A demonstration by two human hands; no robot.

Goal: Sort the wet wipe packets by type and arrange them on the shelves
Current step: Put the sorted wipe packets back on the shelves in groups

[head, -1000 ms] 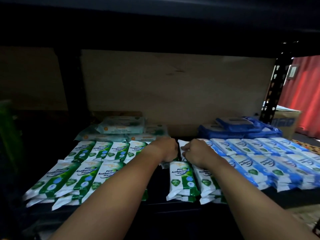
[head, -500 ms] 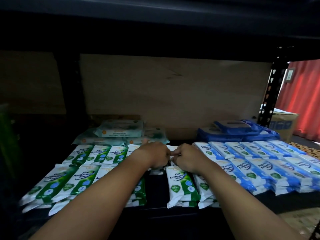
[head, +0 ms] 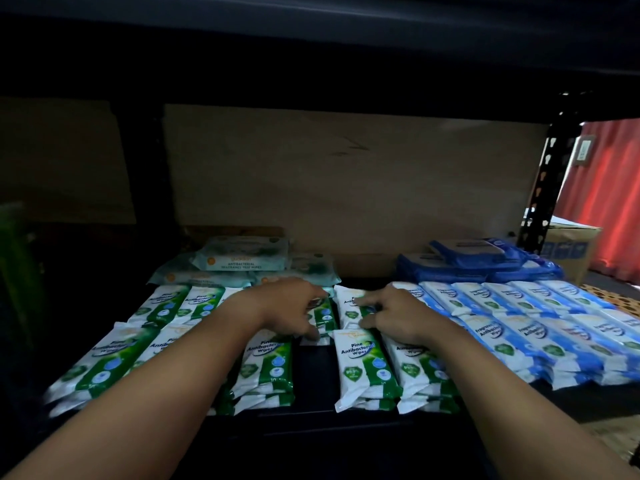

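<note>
Green "Pine Antibacterial Wipes" packets (head: pixel 362 362) lie in rows across the left and middle of the shelf (head: pixel 346 434), reaching its front edge. The left hand (head: pixel 289 310) curls its fingers around a back-row green packet (head: pixel 323 317); the right hand (head: pixel 393 315) pinches the neighbouring packet (head: pixel 349 303). A dark gap of bare shelf separates two front stacks. Blue "Fragrance Antibacterial" packets (head: pixel 509 337) fill the right side. Pale "Antibacterial Fragrance Free Wipes" packs (head: pixel 242 259) sit at the back.

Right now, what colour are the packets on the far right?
Blue and white, clearest in the head view.
</note>
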